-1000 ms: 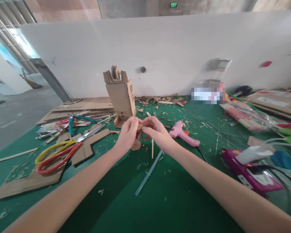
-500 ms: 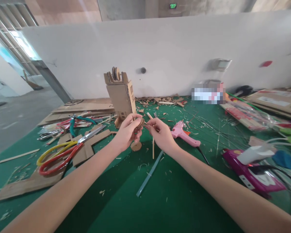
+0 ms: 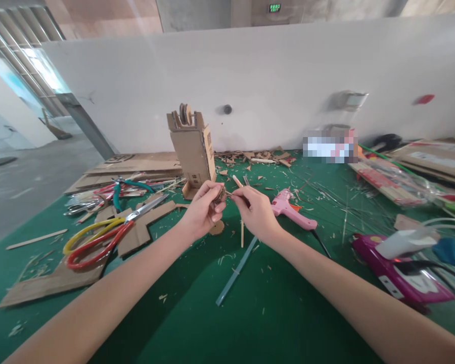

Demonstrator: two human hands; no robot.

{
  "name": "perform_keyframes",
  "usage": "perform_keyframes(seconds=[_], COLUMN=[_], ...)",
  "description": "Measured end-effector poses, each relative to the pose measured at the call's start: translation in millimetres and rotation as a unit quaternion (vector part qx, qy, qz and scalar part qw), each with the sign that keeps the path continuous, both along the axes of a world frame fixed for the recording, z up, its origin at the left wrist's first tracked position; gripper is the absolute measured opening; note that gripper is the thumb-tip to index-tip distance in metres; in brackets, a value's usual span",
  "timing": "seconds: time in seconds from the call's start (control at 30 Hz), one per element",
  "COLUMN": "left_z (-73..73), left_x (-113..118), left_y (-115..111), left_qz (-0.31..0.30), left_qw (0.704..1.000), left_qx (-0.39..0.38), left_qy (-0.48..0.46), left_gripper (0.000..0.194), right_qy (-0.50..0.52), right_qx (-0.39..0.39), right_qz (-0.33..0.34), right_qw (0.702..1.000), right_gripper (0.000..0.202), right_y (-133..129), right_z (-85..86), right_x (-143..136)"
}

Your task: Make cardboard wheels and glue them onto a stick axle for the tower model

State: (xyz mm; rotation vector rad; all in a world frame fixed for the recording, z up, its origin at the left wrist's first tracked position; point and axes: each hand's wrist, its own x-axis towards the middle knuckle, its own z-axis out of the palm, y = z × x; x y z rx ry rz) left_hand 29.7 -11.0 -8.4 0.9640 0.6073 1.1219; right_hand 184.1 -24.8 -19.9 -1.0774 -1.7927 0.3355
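Observation:
Between the thumb and fingers of my left hand [image 3: 202, 210] is a small stack of round cardboard discs [image 3: 220, 195], seen nearly edge-on. My right hand [image 3: 256, 211] pinches a thin wooden stick [image 3: 228, 194], its end at the discs; whether it is inside them I cannot tell. Under my left hand a loose cardboard disc [image 3: 217, 228] lies on the green table. Just behind stands an upright cardboard tower [image 3: 192, 154] with a disc wheel [image 3: 185, 115] on its top. A pink glue gun [image 3: 292, 210] rests right of my right hand.
Yellow-and-red-handled scissors [image 3: 98, 247] and teal pliers [image 3: 117, 194] lie left on cardboard pieces. A clear blue glue stick [image 3: 233, 278] is in front. To the right sits a magenta power strip [image 3: 387, 273] with plugs and cables. Cardboard scraps [image 3: 258, 156] line the back wall.
The view has shifted slightly, so everything sits a little further right. In my left hand the discs have turned more edge-on. Both hands keep their holds.

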Motion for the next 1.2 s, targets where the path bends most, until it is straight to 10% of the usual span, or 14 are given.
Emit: perform_keyframes(seconds=[0.2, 0.4, 0.63, 0.83, 1.03, 1.2], left_z=[1.4, 1.6, -0.4, -1.5, -1.1, -4.7], left_x=[-5, -11, 6, 6, -1, -1], left_y=[0, 1, -3, -8, -4, -3], left_qz=[-0.033, -0.080, 0.047, 0.165, 0.182, 0.161], left_qw=[0.999, 0.996, 0.993, 0.898, 0.823, 0.810], left_qx=[0.008, 0.020, 0.062, 0.252, 0.334, 0.321], left_qy=[0.005, 0.035, 0.088, 0.321, 0.423, 0.464], left_gripper=[0.017, 0.016, 0.031, 0.034, 0.009, 0.012], right_qy=[0.137, 0.270, 0.049, -0.155, -0.161, 0.091], right_qx=[-0.198, -0.444, -0.116, 0.040, 0.017, -0.186], right_qz=[0.085, 0.209, 0.022, -0.121, -0.104, -0.005], right_qw=[0.967, 0.829, 0.992, 0.980, 0.981, 0.978], right_gripper=[0.017, 0.027, 0.015, 0.027, 0.026, 0.027], right_y=[1, -4, 2, -5, -5, -3], right_z=[10.0, 19.0, 11.7, 3.4, 4.0, 13.9], right_x=[1, 11, 9, 2, 0, -2])
